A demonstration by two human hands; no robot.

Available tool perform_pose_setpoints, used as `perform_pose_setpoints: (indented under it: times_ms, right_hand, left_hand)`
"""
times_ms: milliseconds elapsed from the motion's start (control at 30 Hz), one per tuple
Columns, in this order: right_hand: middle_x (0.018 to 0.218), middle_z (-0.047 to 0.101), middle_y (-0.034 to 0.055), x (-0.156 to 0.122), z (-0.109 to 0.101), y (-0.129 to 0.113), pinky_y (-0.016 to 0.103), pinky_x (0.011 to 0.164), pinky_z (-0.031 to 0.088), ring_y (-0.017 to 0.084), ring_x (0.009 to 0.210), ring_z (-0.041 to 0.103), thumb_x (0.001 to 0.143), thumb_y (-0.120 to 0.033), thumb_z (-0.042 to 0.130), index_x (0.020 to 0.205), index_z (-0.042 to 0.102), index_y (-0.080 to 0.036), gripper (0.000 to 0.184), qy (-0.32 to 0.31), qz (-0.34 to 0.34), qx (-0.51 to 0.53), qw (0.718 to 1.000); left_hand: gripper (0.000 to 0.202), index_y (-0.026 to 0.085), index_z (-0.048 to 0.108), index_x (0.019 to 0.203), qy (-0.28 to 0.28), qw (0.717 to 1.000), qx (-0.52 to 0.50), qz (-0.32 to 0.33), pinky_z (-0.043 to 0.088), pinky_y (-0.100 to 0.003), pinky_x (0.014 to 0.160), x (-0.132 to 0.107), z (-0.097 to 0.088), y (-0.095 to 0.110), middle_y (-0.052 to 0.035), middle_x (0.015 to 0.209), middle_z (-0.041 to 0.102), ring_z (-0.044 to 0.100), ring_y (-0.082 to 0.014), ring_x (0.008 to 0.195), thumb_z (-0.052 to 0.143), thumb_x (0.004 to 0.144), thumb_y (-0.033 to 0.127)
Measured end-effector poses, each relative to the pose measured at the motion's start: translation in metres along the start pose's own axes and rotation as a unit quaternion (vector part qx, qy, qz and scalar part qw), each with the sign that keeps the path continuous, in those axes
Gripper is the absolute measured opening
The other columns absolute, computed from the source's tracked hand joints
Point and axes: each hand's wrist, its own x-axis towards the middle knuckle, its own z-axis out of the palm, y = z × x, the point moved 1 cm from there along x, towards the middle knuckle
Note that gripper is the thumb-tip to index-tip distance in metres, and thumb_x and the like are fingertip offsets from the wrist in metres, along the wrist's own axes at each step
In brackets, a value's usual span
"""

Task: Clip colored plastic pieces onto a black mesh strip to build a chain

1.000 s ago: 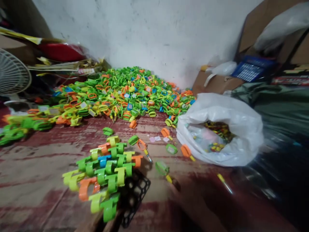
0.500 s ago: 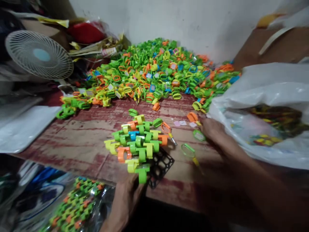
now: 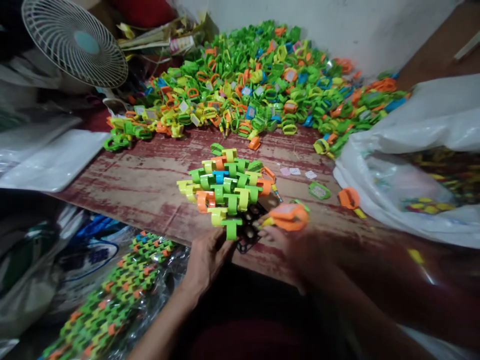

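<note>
My left hand (image 3: pixel 210 257) is closed on the near edge of a black perforated tray (image 3: pixel 249 232). Rows of green, yellow, orange and blue plastic bands (image 3: pixel 225 185) stand packed on that tray, and its right part shows bare holes. My right hand (image 3: pixel 294 247), somewhat blurred, pinches an orange plastic band (image 3: pixel 290 217) with a yellow stem, just right of the tray. Behind it a green band is mostly covered. An orange band with a yellow, metal-tipped stem (image 3: pixel 275 190) lies against the tray's right side.
A large heap of coloured bands (image 3: pixel 258 85) fills the table's back. At right a white plastic bag (image 3: pixel 360 165) holds small pieces. An orange band (image 3: pixel 348 197) and a green one (image 3: pixel 318 190) lie nearby. A fan (image 3: pixel 78 42) stands left; filled trays (image 3: pixel 112 295) lie lower left.
My right hand has come from beside the bag leftward and nearer to me, bringing an orange band to the tray. My left hand keeps its hold. The whole view has shifted a little.
</note>
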Motion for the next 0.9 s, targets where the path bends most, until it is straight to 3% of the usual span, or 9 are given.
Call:
perform_pose_setpoints:
  times_ms: [67, 167, 233, 333, 467, 567, 800, 900]
  right_hand:
    - [0.088, 0.077, 0.0071, -0.011, 0.028, -0.001, 0.032, 0.074, 0.06, 0.024, 0.085, 0.073, 0.085, -0.044, 0.065, 0.094, 0.074, -0.021, 0.027, 0.001, 0.0, 0.017, 1.0]
    - [0.085, 0.077, 0.0063, -0.008, 0.047, -0.001, 0.031, 0.07, 0.059, 0.024, 0.081, 0.073, 0.085, -0.041, 0.063, 0.092, 0.074, -0.02, 0.025, -0.021, 0.032, 0.049, 0.998]
    - [0.079, 0.076, 0.0047, -0.004, 0.05, -0.001, 0.028, 0.064, 0.058, 0.021, 0.07, 0.072, 0.084, -0.038, 0.062, 0.09, 0.073, -0.02, 0.023, -0.038, 0.039, 0.052, 0.997]
    - [0.071, 0.074, 0.0045, -0.002, 0.049, -0.003, 0.027, 0.059, 0.056, 0.02, 0.06, 0.07, 0.085, -0.034, 0.06, 0.083, 0.073, -0.019, 0.02, -0.041, -0.012, 0.014, 0.999]
    - [0.081, 0.075, 0.0071, -0.004, 0.05, -0.004, 0.029, 0.069, 0.057, 0.021, 0.071, 0.072, 0.086, -0.025, 0.057, 0.089, 0.072, -0.019, 0.016, -0.032, -0.112, -0.062, 0.991]
    - [0.088, 0.076, 0.0078, -0.004, 0.051, -0.004, 0.03, 0.075, 0.058, 0.022, 0.08, 0.072, 0.086, -0.017, 0.055, 0.096, 0.072, -0.02, 0.02, -0.024, -0.151, -0.087, 0.984]
    - [0.084, 0.074, 0.0053, -0.005, 0.051, -0.005, 0.027, 0.075, 0.054, 0.02, 0.079, 0.07, 0.077, -0.009, 0.057, 0.089, 0.069, -0.02, 0.02, -0.1, -0.151, -0.116, 0.977]
    - [0.084, 0.074, 0.0039, -0.004, 0.055, -0.005, 0.026, 0.072, 0.054, 0.019, 0.078, 0.07, 0.078, -0.008, 0.053, 0.089, 0.068, -0.021, 0.023, -0.099, -0.148, -0.117, 0.977]
  left_hand:
    - [0.024, 0.015, 0.071, 0.08, -0.003, 1.0, -0.005, 0.003, 0.042, -0.02, 0.054, 0.0, 0.0, 0.0, -0.0015, 0.066, 0.068, 0.061, -0.015, 0.058, 0.057, 0.093, 0.031]
    - [0.022, 0.015, 0.072, 0.086, -0.001, 1.0, -0.012, 0.011, 0.045, -0.021, 0.058, 0.002, 0.0, 0.0, -0.0026, 0.072, 0.071, 0.064, -0.0156, 0.062, 0.057, 0.093, 0.03]
    - [0.019, 0.016, 0.072, 0.088, -0.001, 1.0, -0.018, 0.013, 0.047, -0.021, 0.06, 0.002, 0.0, 0.001, -0.0027, 0.075, 0.073, 0.066, -0.0162, 0.064, 0.058, 0.092, 0.029]
    - [0.017, 0.017, 0.071, 0.085, -0.003, 1.0, -0.025, 0.013, 0.047, -0.021, 0.059, 0.003, 0.0, 0.003, -0.0022, 0.074, 0.072, 0.066, -0.0162, 0.065, 0.058, 0.091, 0.026]
    - [0.019, 0.018, 0.07, 0.079, 0.007, 1.0, -0.025, 0.008, 0.047, -0.02, 0.058, 0.002, 0.0, 0.005, -0.0012, 0.07, 0.07, 0.065, -0.0157, 0.062, 0.057, 0.09, 0.025]
    - [0.015, 0.02, 0.071, 0.083, 0.013, 0.999, -0.03, 0.006, 0.05, -0.021, 0.061, 0.002, 0.001, 0.005, -0.0004, 0.07, 0.071, 0.064, -0.0156, 0.06, 0.058, 0.088, 0.024]
    - [0.017, 0.02, 0.07, 0.076, 0.022, 0.999, -0.047, 0.013, 0.051, -0.022, 0.06, 0.003, -0.001, 0.005, 0.0001, 0.064, 0.067, 0.063, -0.0152, 0.054, 0.057, 0.087, 0.024]
    - [0.019, 0.02, 0.07, 0.076, 0.015, 0.999, -0.048, 0.004, 0.05, -0.022, 0.056, 0.004, -0.001, 0.005, -0.0006, 0.063, 0.069, 0.063, -0.0155, 0.054, 0.056, 0.087, 0.027]
